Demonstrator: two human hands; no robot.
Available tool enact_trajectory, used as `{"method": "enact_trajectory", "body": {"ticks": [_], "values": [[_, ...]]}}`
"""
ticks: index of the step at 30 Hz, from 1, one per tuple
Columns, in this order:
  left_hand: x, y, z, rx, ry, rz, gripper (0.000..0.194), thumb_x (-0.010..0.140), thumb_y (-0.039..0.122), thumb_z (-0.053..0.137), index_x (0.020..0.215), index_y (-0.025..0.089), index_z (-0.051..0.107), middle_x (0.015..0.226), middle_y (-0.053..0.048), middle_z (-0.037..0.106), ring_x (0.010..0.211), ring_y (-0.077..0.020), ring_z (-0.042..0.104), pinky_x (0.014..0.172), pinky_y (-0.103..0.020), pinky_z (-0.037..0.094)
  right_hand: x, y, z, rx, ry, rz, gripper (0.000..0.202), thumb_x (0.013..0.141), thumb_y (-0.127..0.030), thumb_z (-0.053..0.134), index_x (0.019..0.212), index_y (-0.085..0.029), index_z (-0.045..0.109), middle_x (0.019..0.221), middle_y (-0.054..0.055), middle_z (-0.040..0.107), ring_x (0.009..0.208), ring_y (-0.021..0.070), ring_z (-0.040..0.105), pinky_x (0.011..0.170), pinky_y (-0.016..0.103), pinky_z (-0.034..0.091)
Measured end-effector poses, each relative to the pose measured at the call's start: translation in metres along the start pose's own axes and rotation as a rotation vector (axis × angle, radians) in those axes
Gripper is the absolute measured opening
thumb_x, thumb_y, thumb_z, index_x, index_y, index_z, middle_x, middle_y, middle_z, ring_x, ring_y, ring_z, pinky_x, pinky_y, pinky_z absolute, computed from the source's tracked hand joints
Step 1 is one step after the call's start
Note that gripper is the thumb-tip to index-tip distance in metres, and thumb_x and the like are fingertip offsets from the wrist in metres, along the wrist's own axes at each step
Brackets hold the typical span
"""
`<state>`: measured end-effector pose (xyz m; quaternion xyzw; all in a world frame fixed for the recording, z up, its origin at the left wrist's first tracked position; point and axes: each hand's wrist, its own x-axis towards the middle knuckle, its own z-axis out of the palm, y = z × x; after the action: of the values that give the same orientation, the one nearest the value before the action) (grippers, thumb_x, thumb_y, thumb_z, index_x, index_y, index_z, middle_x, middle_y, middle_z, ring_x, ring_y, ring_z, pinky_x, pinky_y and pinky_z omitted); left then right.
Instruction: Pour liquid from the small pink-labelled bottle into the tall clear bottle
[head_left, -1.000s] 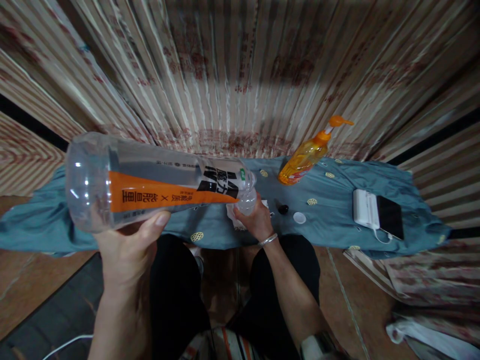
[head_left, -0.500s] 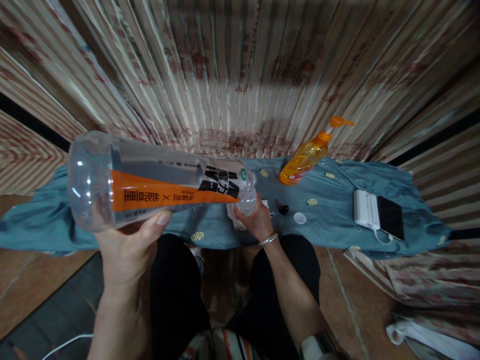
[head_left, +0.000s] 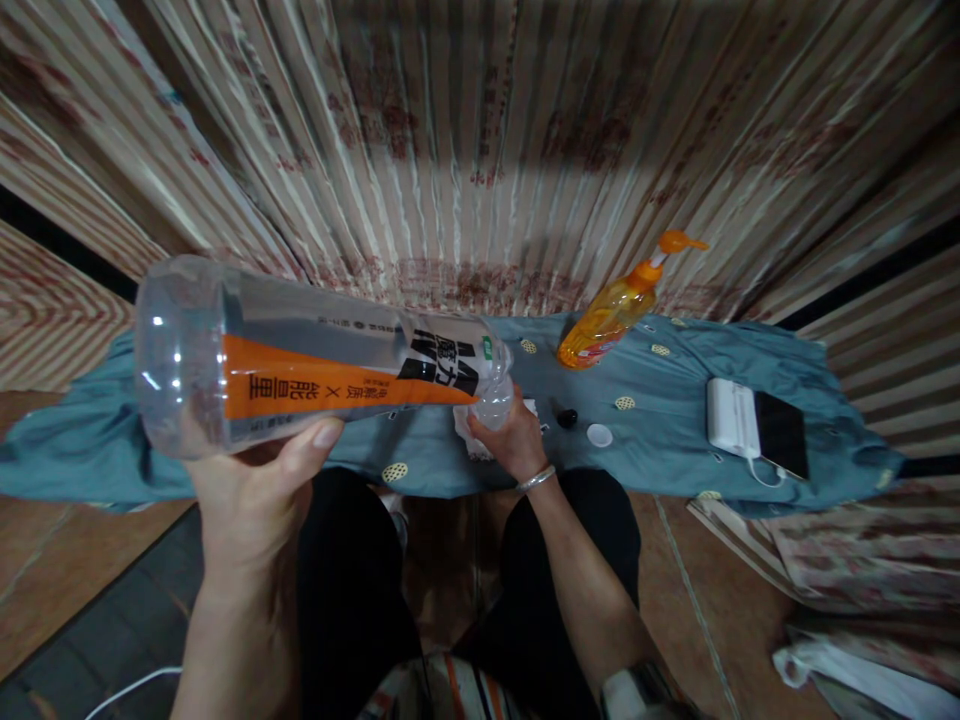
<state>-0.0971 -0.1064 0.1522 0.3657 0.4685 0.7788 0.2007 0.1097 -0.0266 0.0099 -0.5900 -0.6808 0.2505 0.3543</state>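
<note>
A large clear plastic bottle [head_left: 322, 350] with an orange and black label lies tilted, its neck to the right and lower than its base. My left hand [head_left: 262, 480] grips it from below near the base, thumb along the side. At the bottle's mouth, my right hand [head_left: 514, 435] is closed around a small clear container [head_left: 495, 405], whose exact kind is partly hidden by the fingers. Under that hand a white tissue [head_left: 476, 440] rests on the cloth. Just right of it lie a small black cap [head_left: 568, 419] and a white round lid [head_left: 599, 436].
An orange pump bottle [head_left: 607, 320] stands at the back of the teal cloth [head_left: 660, 450]. To the right are a white power bank [head_left: 731, 418] and a dark phone [head_left: 780, 435] with a cable. A pleated curtain [head_left: 450, 150] hangs behind.
The base of the large bottle has risen very slightly with my left hand. My right hand stays in place at its mouth.
</note>
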Motion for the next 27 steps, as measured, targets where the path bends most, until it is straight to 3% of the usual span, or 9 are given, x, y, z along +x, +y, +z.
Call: {"method": "enact_trajectory", "body": {"ticks": [12, 19, 27], "values": [[0.0049, -0.0017, 0.0004, 0.056, 0.011, 0.061, 0.061, 0.034, 0.022, 0.094, 0.092, 0.025, 0.076, 0.094, 0.0, 0.074, 0.08, -0.0194, 0.068, 0.071, -0.037, 0.064, 0.0003, 0.0016, -0.0007, 0.015, -0.015, -0.009, 0.076, 0.079, -0.043, 0.079, 0.144, -0.012, 0.053, 0.114, 0.017, 0.08, 0.104, 0.0364, 0.078, 0.088, 0.05, 0.064], [0.007, 0.0039, 0.003, 0.025, 0.021, 0.045, 0.067, 0.026, 0.015, 0.097, 0.09, 0.021, 0.077, 0.087, 0.0, 0.076, 0.077, -0.0169, 0.067, 0.073, -0.032, 0.062, 0.0001, 0.0002, -0.0008, 0.004, -0.019, -0.001, 0.077, 0.078, -0.044, 0.079, 0.143, -0.011, 0.055, 0.112, 0.018, 0.079, 0.104, 0.037, 0.078, 0.087, 0.05, 0.064], [0.0095, -0.0022, -0.002, 0.072, 0.003, 0.075, 0.072, 0.028, 0.029, 0.101, 0.095, 0.022, 0.076, 0.092, -0.003, 0.075, 0.081, -0.0213, 0.069, 0.077, -0.04, 0.064, -0.0005, 0.0007, 0.0, -0.012, -0.01, -0.031, 0.075, 0.08, -0.041, 0.079, 0.143, -0.01, 0.053, 0.113, 0.018, 0.079, 0.105, 0.0368, 0.078, 0.087, 0.049, 0.063]]}}
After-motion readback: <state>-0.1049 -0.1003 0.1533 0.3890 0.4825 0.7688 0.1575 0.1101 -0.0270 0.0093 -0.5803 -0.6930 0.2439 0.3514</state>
